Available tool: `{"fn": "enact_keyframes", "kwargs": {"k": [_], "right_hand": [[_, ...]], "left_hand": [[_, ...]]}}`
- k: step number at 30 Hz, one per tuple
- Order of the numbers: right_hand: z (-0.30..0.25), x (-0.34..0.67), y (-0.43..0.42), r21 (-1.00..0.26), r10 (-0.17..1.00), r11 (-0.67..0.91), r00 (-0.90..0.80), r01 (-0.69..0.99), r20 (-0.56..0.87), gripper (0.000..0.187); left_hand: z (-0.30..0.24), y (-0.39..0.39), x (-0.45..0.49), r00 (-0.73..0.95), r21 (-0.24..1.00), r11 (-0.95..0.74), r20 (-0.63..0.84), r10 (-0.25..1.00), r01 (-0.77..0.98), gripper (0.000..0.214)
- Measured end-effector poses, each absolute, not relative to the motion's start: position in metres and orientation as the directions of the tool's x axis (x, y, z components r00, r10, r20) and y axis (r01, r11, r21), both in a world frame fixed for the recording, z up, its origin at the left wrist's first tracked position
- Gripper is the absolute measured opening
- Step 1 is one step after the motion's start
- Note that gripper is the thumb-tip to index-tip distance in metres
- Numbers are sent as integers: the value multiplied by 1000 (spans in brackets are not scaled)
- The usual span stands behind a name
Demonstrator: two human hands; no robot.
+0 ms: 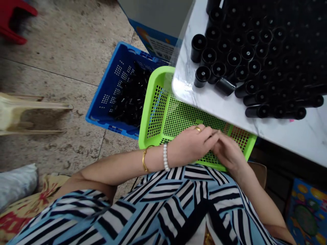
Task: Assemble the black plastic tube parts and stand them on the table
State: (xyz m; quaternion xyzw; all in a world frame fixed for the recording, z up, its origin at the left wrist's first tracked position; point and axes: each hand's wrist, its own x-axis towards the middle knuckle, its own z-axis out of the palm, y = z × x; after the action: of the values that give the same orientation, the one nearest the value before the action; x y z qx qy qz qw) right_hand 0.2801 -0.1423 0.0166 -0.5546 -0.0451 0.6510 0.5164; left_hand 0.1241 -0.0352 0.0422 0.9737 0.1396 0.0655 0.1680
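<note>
My left hand (189,144), with a ring, a pearl bracelet and a gold bangle at the wrist, has its fingers curled in close to my body. Its fingertips meet those of my right hand (230,151), whose fingers are also bent together. Whatever lies between them is hidden. Both hands are over a bright green mesh basket (146,114) in front of my lap. Beyond the basket, many black cylindrical caps (202,75) stand packed on a white marbled table (184,80); several near the edge lie on their sides.
Left of the basket, a blue crate (103,85) on the floor holds many small black pieces (130,102). The table corner overhangs the basket. A large box (155,20) stands behind the crate. A red stool (17,20) and a cream stool (33,110) are at left.
</note>
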Motion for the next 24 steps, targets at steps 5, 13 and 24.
{"fn": "enact_keyframes", "kwargs": {"k": [5, 13, 24], "right_hand": [[8, 269, -140, -433, 699, -469, -25, -770, -714, 18], [14, 284, -146, -564, 688, -485, 107, -668, -718, 27], [28, 305, -157, -658, 654, -454, 277, -601, -704, 25]], "left_hand": [[42, -32, 127, 948, 294, -913, 59, 312, 282, 34], [29, -26, 113, 906, 797, -546, -3, 424, 258, 32], [30, -1, 139, 936, 855, -486, -1, 352, 184, 32]]}}
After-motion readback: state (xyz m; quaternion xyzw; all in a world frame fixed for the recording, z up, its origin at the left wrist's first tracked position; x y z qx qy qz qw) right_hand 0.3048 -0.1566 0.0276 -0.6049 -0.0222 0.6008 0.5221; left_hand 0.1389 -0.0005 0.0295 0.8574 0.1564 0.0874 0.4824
